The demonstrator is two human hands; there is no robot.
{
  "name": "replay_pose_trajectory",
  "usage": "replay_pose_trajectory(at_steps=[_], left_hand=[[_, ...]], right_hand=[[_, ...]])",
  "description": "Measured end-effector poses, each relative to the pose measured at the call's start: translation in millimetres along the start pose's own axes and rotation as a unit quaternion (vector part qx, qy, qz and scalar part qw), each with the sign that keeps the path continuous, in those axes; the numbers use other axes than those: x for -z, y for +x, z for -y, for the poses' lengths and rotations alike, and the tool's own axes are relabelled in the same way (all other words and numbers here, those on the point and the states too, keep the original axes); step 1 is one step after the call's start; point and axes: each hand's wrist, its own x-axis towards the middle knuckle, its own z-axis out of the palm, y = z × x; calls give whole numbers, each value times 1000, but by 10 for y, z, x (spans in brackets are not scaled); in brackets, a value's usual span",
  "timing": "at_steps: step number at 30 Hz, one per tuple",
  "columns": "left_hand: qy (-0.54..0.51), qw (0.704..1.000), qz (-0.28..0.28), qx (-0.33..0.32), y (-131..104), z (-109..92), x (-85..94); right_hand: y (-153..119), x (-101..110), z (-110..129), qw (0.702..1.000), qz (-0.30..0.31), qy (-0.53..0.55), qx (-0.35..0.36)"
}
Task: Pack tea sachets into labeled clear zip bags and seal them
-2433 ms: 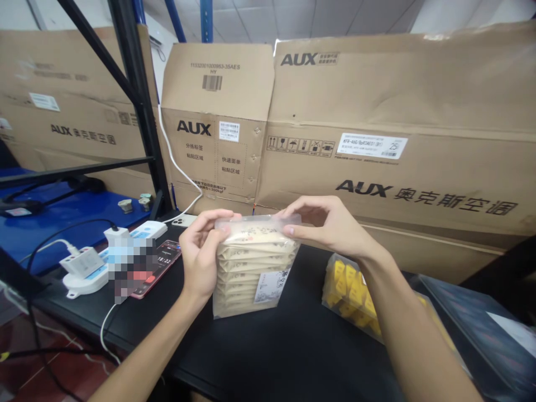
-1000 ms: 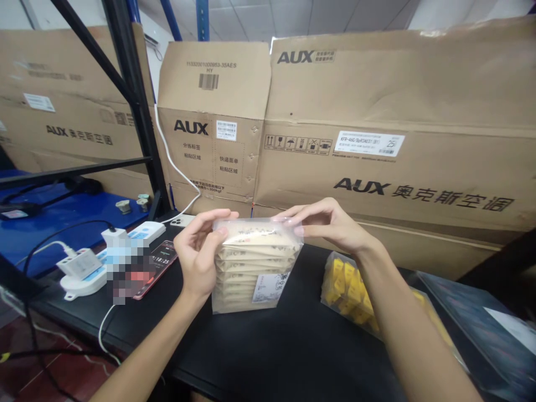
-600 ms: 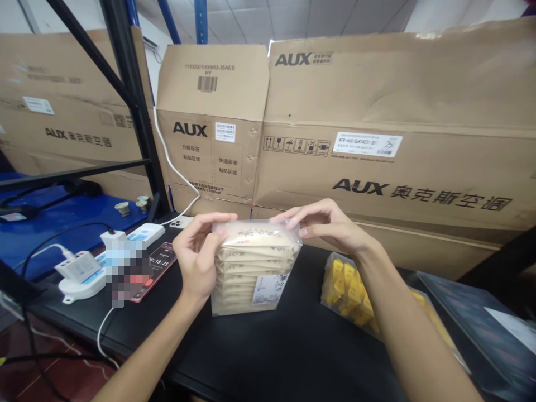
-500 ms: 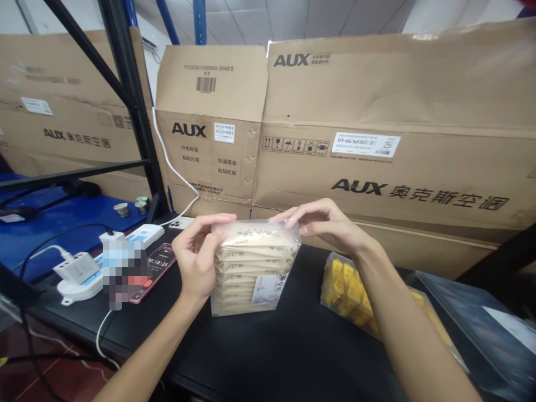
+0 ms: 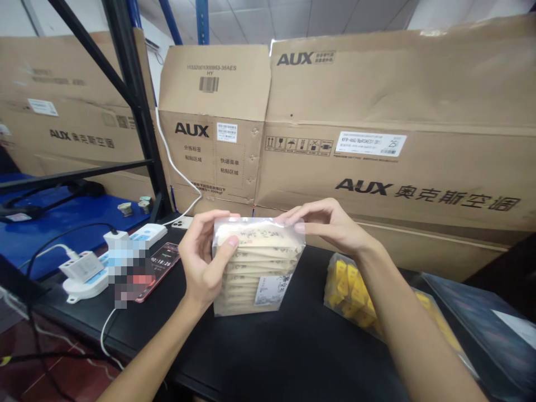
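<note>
A clear plastic bag (image 5: pixel 251 282) stands upright on the black table, filled with a stack of beige packets and bearing a white label low on its front. My left hand (image 5: pixel 205 257) grips its upper left edge, the thumb lying across the front and the fingers behind. At the upper right corner, my right hand (image 5: pixel 326 223) pinches the plastic between thumb and fingers. Further right, partly behind my right forearm, lies a clear pack of yellow packets (image 5: pixel 345 287).
A phone (image 5: pixel 161 268) and a white power strip (image 5: pixel 87 285) with plugs and cables lie left on the black table (image 5: pixel 259 357). Large cardboard boxes (image 5: pixel 377 111) stand behind. A dark flat package (image 5: pixel 473 318) is at the right, a black metal frame (image 5: pixel 138 117) at the left.
My left thumb has moved from the bag's top edge down onto its front. The bag's top looks more spread, with its upper packet showing more. My right hand keeps its pinch.
</note>
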Motion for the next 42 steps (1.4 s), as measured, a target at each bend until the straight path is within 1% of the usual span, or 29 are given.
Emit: replay_pose_trajectory(at_steps=[13, 22, 26, 34, 37, 42], left_hand=[[-22, 999, -6, 43, 26, 42, -9], [-17, 999, -10, 50, 13, 47, 1], [-10, 999, -12, 45, 53, 62, 28], [-24, 999, 32, 20, 211, 182, 146], [-4, 998, 59, -7, 218, 156, 176], [62, 989, 119, -56, 220, 38, 209]], right_hand=[[-16, 24, -39, 1000, 11, 18, -1], [-5, 0, -18, 999, 21, 25, 10], [-4, 4, -35, 999, 28, 31, 13], [22, -65, -26, 997, 47, 54, 23], [21, -80, -14, 996, 60, 62, 27], [16, -74, -11, 995, 65, 67, 25]])
